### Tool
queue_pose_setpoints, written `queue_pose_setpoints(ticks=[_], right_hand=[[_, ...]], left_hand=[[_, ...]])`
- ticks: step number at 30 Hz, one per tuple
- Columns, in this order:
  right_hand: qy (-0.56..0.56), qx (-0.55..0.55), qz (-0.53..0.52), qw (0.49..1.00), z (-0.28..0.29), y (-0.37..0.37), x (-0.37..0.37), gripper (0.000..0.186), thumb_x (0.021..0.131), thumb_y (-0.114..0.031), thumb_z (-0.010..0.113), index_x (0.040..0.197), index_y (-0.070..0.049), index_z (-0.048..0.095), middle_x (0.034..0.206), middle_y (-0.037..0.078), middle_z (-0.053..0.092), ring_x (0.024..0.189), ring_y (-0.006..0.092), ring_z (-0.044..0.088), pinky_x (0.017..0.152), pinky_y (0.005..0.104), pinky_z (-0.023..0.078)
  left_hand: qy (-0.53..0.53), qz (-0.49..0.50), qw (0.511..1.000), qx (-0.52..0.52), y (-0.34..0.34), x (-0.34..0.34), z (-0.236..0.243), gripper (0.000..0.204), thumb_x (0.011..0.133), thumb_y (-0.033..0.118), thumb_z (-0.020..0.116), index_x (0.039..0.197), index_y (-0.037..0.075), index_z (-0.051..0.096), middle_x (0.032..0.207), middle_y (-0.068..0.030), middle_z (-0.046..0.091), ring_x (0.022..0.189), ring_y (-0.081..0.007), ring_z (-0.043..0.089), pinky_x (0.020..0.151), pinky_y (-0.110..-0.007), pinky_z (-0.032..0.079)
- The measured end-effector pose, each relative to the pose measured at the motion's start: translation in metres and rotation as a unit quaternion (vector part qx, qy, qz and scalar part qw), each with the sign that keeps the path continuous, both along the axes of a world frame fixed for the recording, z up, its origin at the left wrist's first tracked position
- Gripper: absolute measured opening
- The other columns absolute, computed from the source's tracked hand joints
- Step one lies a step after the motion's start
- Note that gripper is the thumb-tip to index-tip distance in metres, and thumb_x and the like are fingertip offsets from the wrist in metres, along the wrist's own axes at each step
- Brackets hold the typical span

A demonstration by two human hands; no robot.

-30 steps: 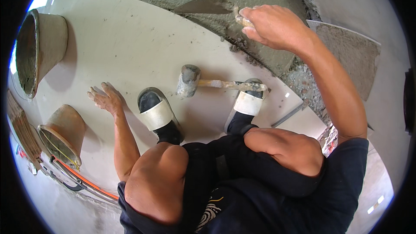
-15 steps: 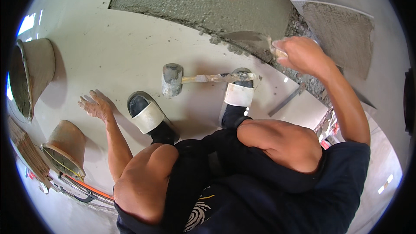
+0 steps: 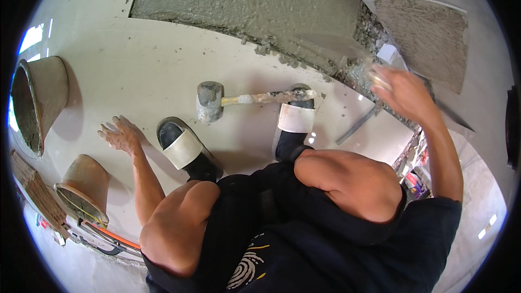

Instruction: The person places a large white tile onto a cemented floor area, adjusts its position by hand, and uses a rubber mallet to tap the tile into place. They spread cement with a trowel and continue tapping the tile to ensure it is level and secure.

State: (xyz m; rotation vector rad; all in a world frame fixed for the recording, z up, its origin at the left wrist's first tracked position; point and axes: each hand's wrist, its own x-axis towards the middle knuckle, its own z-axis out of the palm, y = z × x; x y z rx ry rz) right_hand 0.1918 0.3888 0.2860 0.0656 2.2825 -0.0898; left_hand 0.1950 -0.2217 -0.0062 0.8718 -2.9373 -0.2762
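Observation:
My right hand (image 3: 404,95) is closed round the pale handle of a trowel (image 3: 380,80), at the near right edge of a wet grey mortar bed (image 3: 239,5). Motion blurs the trowel's blade, which stretches left over the mortar's edge. Out to the left, my left hand (image 3: 120,137) has its fingers spread and holds nothing, low over the pale floor tiles (image 3: 157,59). Between my slippered feet a mallet (image 3: 210,103) with a grey head lies on the floor, its mortar-stained handle reaching across the toe of my right slipper.
Two mortar-stained buckets, a larger bucket (image 3: 51,97) and a smaller bucket (image 3: 89,182), lie tipped at the left, beside a brown stack (image 3: 38,190). A mortar-coated tile (image 3: 429,40) rests at the far right. A narrow grey bar (image 3: 358,125) lies near my right foot.
My right hand has drawn the trowel nearer and to the right, off the mortar's near edge. A white block beside the coated tile now shows. My left hand stays put.

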Motion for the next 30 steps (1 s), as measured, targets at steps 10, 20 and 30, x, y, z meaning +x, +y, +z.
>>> queue_pose_setpoints(ticks=[10, 20, 30], right_hand=[[-0.011, -0.130, 0.097, 0.987, -0.070, -0.101, -0.081, 0.039, 0.091, -0.031, 0.055, 0.109, 0.003, 0.056, 0.080, 0.028, 0.063, 0.081, 0.0464, 0.060, 0.074, 0.0534, 0.047], [-0.100, 0.003, 0.037, 0.994, -0.040, -0.016, 0.015, 0.034, 0.088, -0.031, 0.058, 0.107, -0.003, 0.060, 0.084, 0.024, 0.067, 0.084, 0.0439, 0.063, 0.075, 0.0523, 0.049], [0.020, 0.026, 0.022, 0.999, -0.014, 0.007, 0.040, 0.036, 0.088, -0.025, 0.062, 0.118, -0.006, 0.058, 0.101, 0.019, 0.065, 0.088, 0.0392, 0.064, 0.076, 0.0488, 0.050]], left_hand=[[0.037, 0.015, 0.999, 0.034, 0.009, 0.006, 0.002, 0.076, 0.094, 0.054, 0.045, 0.148, 0.003, 0.028, 0.155, -0.0245, 0.019, 0.145, -0.0359, 0.016, 0.115, -0.055, 0.014], [0.017, 0.034, 0.999, 0.024, -0.003, 0.007, -0.006, 0.074, 0.095, 0.053, 0.043, 0.147, 0.002, 0.029, 0.154, -0.0252, 0.021, 0.145, -0.0366, 0.017, 0.115, -0.052, 0.015], [0.016, 0.003, 0.999, 0.035, 0.009, -0.005, -0.005, 0.073, 0.095, 0.051, 0.045, 0.147, 0.001, 0.029, 0.154, -0.0252, 0.020, 0.145, -0.0362, 0.016, 0.116, -0.054, 0.012]])
